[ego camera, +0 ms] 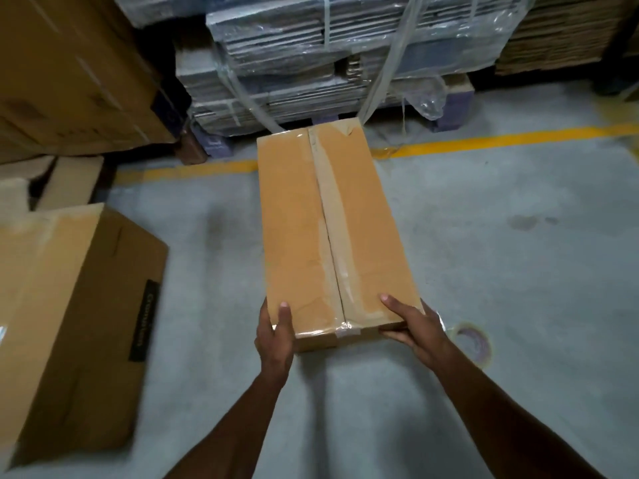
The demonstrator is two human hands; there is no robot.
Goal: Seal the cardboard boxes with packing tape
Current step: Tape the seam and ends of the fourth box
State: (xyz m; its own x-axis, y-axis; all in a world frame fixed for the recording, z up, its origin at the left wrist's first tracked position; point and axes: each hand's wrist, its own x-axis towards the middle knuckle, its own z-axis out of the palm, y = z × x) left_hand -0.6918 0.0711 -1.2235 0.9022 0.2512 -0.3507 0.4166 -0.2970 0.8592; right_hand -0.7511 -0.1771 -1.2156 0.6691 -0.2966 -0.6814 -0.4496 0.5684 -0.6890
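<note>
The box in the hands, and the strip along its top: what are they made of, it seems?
Box: brown cardboard, matte, with slight dents. Strip: seemingly clear or tan plastic packing tape, glossy; it wrinkles and catches light near the near edge.

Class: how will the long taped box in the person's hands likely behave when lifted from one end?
The box probably stays stiff: flaps taped shut. Gripped only at its near end by the left hand and right hand, it may dip forward. Glossy tape could feel slippery.
</note>
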